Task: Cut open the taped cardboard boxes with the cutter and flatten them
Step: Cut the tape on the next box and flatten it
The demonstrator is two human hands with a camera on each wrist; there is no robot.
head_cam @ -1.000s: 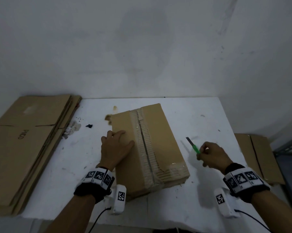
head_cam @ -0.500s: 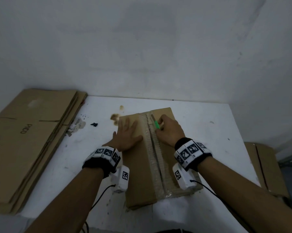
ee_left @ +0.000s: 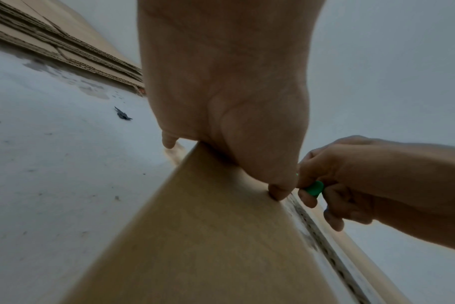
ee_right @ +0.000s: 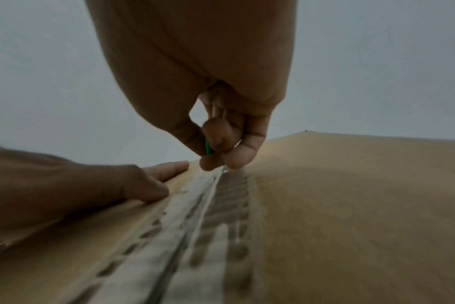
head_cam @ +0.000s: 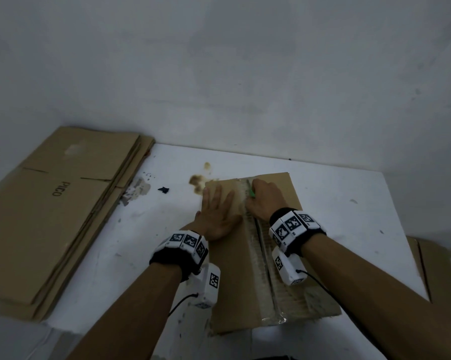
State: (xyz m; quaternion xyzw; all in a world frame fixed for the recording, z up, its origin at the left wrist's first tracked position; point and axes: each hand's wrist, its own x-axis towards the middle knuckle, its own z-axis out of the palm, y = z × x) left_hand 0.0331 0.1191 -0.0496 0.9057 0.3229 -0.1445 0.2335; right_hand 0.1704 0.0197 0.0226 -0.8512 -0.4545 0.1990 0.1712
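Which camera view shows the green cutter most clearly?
The left wrist view: the cutter shows its green end between the right hand's fingers. The head view gives a small green sliver; the right wrist view, only a thin green edge.

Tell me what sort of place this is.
Probably a bare storeroom or packing corner: a stained white table against a plain wall, a stack of flattened cardboard beside it, and a taped box being cut.

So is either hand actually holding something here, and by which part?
The right hand pinches the green cutter by its handle, tip at the box's taped seam. The left hand holds nothing; it presses flat on the box.
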